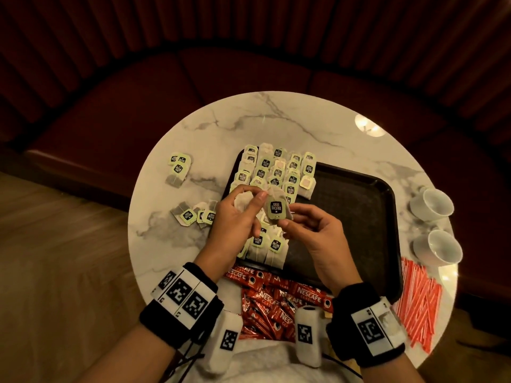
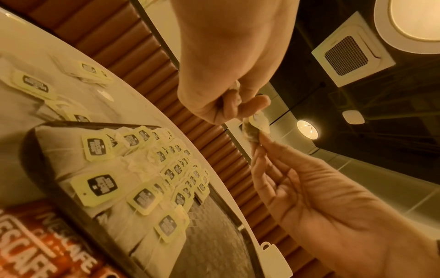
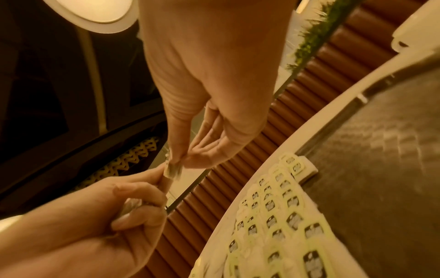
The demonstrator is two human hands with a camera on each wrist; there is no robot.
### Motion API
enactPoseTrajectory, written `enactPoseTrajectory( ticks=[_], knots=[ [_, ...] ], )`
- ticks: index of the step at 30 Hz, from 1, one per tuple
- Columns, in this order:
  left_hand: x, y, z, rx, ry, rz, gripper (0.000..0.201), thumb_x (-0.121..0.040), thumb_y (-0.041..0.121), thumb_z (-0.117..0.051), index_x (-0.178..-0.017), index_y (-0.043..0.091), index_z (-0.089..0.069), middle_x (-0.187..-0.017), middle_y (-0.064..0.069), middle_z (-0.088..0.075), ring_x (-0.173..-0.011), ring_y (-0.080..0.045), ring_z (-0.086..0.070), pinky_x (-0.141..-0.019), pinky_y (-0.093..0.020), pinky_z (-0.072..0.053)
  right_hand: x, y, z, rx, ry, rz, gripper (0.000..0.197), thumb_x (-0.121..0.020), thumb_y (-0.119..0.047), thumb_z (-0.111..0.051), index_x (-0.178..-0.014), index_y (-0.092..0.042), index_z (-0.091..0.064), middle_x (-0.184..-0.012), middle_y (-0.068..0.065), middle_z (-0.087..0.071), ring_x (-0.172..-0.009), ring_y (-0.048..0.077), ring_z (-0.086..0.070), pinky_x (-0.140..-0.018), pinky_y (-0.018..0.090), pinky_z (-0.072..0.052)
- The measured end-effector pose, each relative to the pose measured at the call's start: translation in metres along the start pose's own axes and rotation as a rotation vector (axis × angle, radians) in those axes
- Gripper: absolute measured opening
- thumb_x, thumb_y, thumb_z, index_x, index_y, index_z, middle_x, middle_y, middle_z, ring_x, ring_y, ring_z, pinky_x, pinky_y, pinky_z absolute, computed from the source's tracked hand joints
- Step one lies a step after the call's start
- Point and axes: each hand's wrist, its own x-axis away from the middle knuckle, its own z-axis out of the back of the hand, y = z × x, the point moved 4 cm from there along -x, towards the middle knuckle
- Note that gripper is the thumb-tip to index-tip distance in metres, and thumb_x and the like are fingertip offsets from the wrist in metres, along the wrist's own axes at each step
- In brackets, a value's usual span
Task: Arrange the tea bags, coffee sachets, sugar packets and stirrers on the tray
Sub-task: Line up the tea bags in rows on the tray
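A black tray [image 1: 359, 217] lies on a round marble table [image 1: 276, 120], its left part filled with rows of green-tagged tea bags [image 1: 276, 170]. Above those rows both hands hold one tea bag [image 1: 276, 210]. My left hand [image 1: 261, 196] pinches its top and also grips a small bunch of tea bags [image 1: 242, 204] in the palm. My right hand [image 1: 286, 221] pinches its lower edge. The left wrist view shows the shared tea bag [image 2: 256, 127] between the two hands, the rows [image 2: 152, 169] below. In the right wrist view the bunch [image 3: 132, 206] sits in the left hand's curled fingers.
Loose tea bags [image 1: 179, 167] and several more [image 1: 193, 214] lie left of the tray. Red Nescafe sachets [image 1: 276, 299] are heaped at the near edge. Red-and-white striped sticks [image 1: 417, 302] lie at the right, with two white cups [image 1: 434, 205] behind them. The tray's right part is bare.
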Motion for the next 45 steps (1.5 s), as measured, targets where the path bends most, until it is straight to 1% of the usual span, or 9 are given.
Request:
enactPoseTrajectory(
  ticks=[7,12,19,23,29,34,39,42,45],
  knots=[
    [0.004,0.001,-0.009,0.101,-0.012,0.03,0.005,-0.098,0.02,-0.055,-0.095,0.016,-0.054,-0.057,0.009,-0.062,-0.038,-0.005,-0.041,-0.037,-0.015,-0.031,0.003,0.01,-0.013,-0.026,-0.009,-0.051,0.02,-0.079,-0.017,-0.076,-0.099,-0.014,-0.077,-0.097,0.005,-0.077,-0.085,0.009,-0.066,-0.071,0.025,-0.051],
    [0.002,0.008,-0.004,0.043,-0.009,-0.048,0.007,-0.093,0.025,-0.063,-0.095,0.019,-0.061,-0.063,0.005,-0.066,-0.039,-0.008,-0.041,-0.042,-0.02,-0.038,0.004,0.006,-0.005,-0.039,-0.011,-0.047,0.035,-0.075,-0.028,-0.074,-0.111,-0.025,-0.071,-0.108,0.0,-0.075,-0.094,0.01,-0.069,-0.075,0.021,-0.054],
    [0.007,0.019,-0.008,0.038,-0.123,-0.152,0.011,-0.08,0.027,-0.069,-0.088,0.02,-0.068,-0.085,0.003,-0.07,-0.042,-0.006,-0.04,-0.042,-0.016,-0.036,0.0,0.004,0.003,-0.025,0.039,0.01,0.025,-0.089,-0.011,-0.065,-0.114,-0.012,-0.071,-0.107,0.005,-0.075,-0.098,0.014,-0.07,-0.083,0.024,-0.055],
    [0.002,0.018,-0.003,0.055,-0.065,-0.142,0.007,-0.085,0.019,-0.067,-0.09,0.016,-0.067,-0.078,0.006,-0.071,-0.039,-0.005,-0.038,-0.04,-0.015,-0.034,0.002,0.003,0.003,-0.038,0.031,0.019,0.031,-0.083,-0.023,-0.068,-0.112,-0.012,-0.072,-0.108,0.008,-0.075,-0.1,0.022,-0.07,-0.086,0.028,-0.056],
    [0.001,0.014,-0.003,0.035,-0.085,-0.083,0.006,-0.089,0.014,-0.066,-0.094,0.014,-0.067,-0.072,0.007,-0.069,-0.039,-0.004,-0.039,-0.04,-0.013,-0.033,-0.002,0.001,0.005,0.004,0.044,0.02,0.021,-0.088,-0.018,-0.065,-0.106,-0.012,-0.073,-0.103,0.007,-0.076,-0.096,0.02,-0.071,-0.084,0.025,-0.056],
    [-0.004,0.001,0.006,0.045,0.009,0.058,0.016,-0.092,0.026,-0.063,-0.106,0.02,-0.065,-0.089,0.003,-0.068,-0.044,-0.006,-0.045,-0.039,-0.013,-0.034,-0.02,0.02,0.032,-0.034,0.195,-0.104,0.018,-0.094,-0.004,-0.06,-0.109,-0.007,-0.07,-0.098,0.006,-0.076,-0.082,0.01,-0.072,-0.072,0.019,-0.057],
    [-0.004,-0.005,0.01,-0.002,0.012,0.096,0.02,-0.095,0.028,-0.058,-0.107,0.013,-0.065,-0.084,0.004,-0.066,-0.046,-0.006,-0.046,-0.039,-0.014,-0.03,-0.058,0.059,0.073,0.0,0.398,-0.3,0.018,-0.094,-0.002,-0.061,-0.111,0.003,-0.066,-0.086,0.009,-0.069,-0.071,0.013,-0.064,-0.06,0.016,-0.056],
    [-0.003,-0.006,0.011,-0.023,0.012,0.107,0.018,-0.096,0.029,-0.056,-0.103,0.015,-0.066,-0.084,0.001,-0.065,-0.047,-0.005,-0.046,-0.04,-0.014,-0.029,-0.08,0.078,0.085,0.125,0.427,-0.351,0.019,-0.094,-0.002,-0.062,-0.111,0.004,-0.067,-0.083,0.007,-0.068,-0.069,0.013,-0.062,-0.063,0.021,-0.054],
    [-0.003,-0.007,0.012,-0.036,0.009,0.123,0.022,-0.096,0.03,-0.056,-0.106,0.013,-0.066,-0.086,-0.001,-0.065,-0.049,-0.006,-0.047,-0.04,-0.014,-0.031,-0.094,0.088,0.089,0.231,0.427,-0.374,0.018,-0.092,-0.004,-0.066,-0.108,0.004,-0.07,-0.079,0.007,-0.069,-0.068,0.014,-0.062,-0.076,0.03,-0.057]
  ],
)
